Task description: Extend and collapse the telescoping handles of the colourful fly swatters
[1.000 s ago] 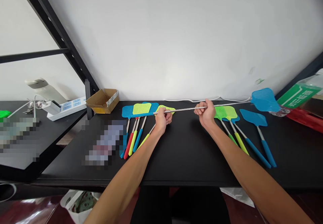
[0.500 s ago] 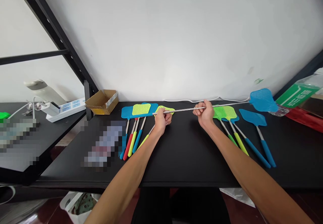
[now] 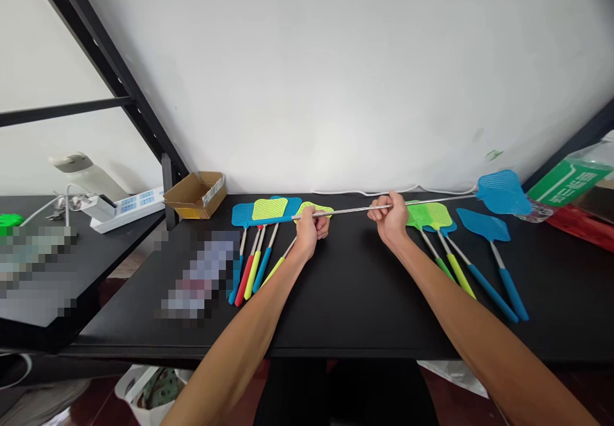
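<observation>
Long fly swatter (image 3: 352,210): blue head, silver shaft, blue grip
Swatters over on the left (image 3: 270,208): blue and lime mesh heads, grips blue, red and lime
Swatters to the right (image 3: 437,213): green, lime, blue
Desk (image 3: 345,304): plain black
Power strip (image 3: 108,222): white with pale-blue squares

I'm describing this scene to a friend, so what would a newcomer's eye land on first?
First, the long blue fly swatter held across the middle by the left grip and right grip. Next, on the black table, a left swatter cluster with one red handle and a right swatter cluster.
</observation>
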The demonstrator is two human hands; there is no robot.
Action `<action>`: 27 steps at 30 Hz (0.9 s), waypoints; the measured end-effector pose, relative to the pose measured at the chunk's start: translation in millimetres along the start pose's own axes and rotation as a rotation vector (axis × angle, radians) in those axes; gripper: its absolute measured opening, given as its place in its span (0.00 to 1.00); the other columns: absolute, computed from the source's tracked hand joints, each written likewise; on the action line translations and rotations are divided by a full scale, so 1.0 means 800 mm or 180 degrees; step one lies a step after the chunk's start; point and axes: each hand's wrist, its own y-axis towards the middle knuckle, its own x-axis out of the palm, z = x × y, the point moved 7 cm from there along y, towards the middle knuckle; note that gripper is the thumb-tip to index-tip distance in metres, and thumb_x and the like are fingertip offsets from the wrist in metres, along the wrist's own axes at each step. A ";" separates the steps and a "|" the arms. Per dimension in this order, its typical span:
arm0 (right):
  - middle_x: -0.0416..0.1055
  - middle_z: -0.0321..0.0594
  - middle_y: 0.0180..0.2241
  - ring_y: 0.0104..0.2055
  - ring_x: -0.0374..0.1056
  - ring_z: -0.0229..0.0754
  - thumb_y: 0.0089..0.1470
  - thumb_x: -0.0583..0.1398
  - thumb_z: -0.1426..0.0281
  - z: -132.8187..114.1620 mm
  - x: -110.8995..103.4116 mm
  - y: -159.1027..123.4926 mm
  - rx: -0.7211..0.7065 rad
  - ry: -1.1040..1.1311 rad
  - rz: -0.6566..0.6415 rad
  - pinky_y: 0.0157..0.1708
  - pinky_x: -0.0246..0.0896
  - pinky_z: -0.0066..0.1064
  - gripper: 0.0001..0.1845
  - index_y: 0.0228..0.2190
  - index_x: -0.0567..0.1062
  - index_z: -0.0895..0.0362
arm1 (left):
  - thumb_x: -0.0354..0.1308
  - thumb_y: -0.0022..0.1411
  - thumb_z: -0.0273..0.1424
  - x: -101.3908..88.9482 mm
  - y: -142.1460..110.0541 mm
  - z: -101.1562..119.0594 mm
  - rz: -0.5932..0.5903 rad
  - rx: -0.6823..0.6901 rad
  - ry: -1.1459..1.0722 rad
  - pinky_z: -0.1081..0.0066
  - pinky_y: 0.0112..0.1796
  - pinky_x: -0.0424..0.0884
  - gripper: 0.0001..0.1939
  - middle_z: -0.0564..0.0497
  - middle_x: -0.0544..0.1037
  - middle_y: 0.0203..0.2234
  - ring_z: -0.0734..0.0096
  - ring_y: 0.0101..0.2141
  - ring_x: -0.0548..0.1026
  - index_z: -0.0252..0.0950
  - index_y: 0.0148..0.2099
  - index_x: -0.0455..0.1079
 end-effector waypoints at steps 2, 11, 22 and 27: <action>0.44 0.30 0.12 0.14 0.46 0.32 0.57 0.54 0.61 0.000 0.000 0.000 -0.0016 0.0001 -0.0008 0.16 0.46 0.28 0.27 0.11 0.54 0.54 | 0.40 0.63 0.35 0.001 0.000 0.001 -0.0013 0.0006 0.0019 0.73 0.18 0.48 0.23 0.56 0.50 0.10 0.78 0.13 0.48 0.39 0.15 0.50; 0.43 0.29 0.12 0.14 0.47 0.32 0.60 0.53 0.60 -0.001 0.003 -0.003 -0.0004 0.0000 0.0021 0.16 0.46 0.28 0.29 0.11 0.53 0.54 | 0.40 0.63 0.35 0.002 -0.001 0.000 -0.0029 -0.0016 -0.0006 0.74 0.18 0.48 0.22 0.56 0.51 0.10 0.79 0.14 0.48 0.39 0.16 0.50; 0.44 0.29 0.12 0.13 0.46 0.32 0.60 0.53 0.61 0.005 0.012 -0.008 0.0042 0.0047 -0.0078 0.16 0.45 0.27 0.29 0.11 0.53 0.54 | 0.39 0.65 0.37 0.006 0.000 -0.013 -0.0163 -0.0126 -0.0042 0.73 0.18 0.48 0.23 0.56 0.52 0.10 0.78 0.13 0.48 0.39 0.17 0.51; 0.44 0.30 0.12 0.13 0.47 0.32 0.59 0.54 0.61 0.007 0.018 -0.011 0.0016 0.0031 -0.0179 0.15 0.45 0.28 0.28 0.11 0.52 0.54 | 0.40 0.65 0.38 0.010 -0.001 -0.016 -0.0201 -0.0157 -0.0015 0.74 0.18 0.49 0.23 0.56 0.52 0.10 0.78 0.14 0.48 0.39 0.18 0.52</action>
